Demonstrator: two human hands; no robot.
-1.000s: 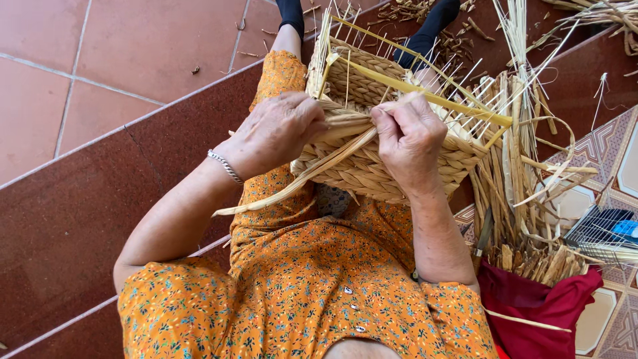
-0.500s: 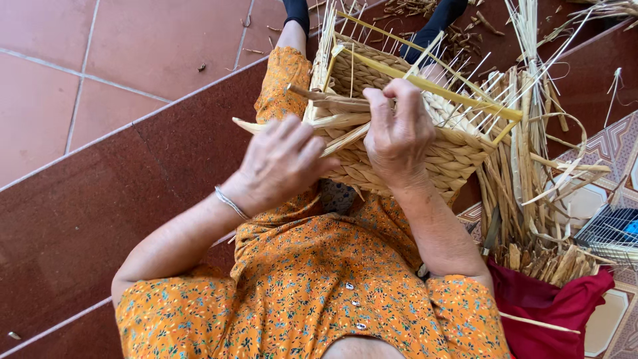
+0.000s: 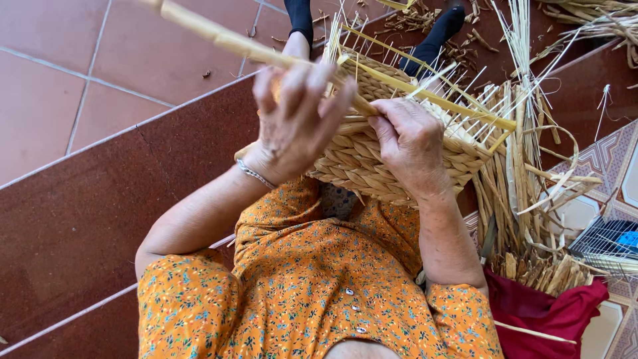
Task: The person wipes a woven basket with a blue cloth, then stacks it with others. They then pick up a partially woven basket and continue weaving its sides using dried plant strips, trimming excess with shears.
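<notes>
1. Red-brown floor tiles (image 3: 80, 66) with pale grout lines fill the upper left, a wide open stretch bare but for a few dark scraps; a darker polished step (image 3: 86, 219) runs diagonally under the person's left arm.
2. Right of the lap it is crowded: a bundle of dry reed strips (image 3: 525, 199) stands up out of a dark red cloth (image 3: 551, 312), touching the basket's right side, with patterned tiles and a wire rack (image 3: 608, 242) at the frame edge.
3. Loose straw and trimmings litter the floor at the top right, near two dark-socked feet.
4. On the lap, over an orange flowered dress (image 3: 299, 292), rests a half-woven basket (image 3: 372, 159); its wall is thick twisted braid, tan and ropy, and thin pale stakes bristle upward from its rim.
5. A flat yellow strip lies across the stakes along the top edge.
6. The left hand (image 3: 296, 126) is raised, fingers spread and curled loosely round a long pale fibre strand (image 3: 226, 43) that runs up and left out of frame; its grip is loose, not fully closed.
7. The right hand (image 3: 412, 143) presses on the basket's rim, its fingers bent tight on the strand where it meets the weave.
8. A thin silver bracelet (image 3: 256, 174) circles the left wrist.
</notes>
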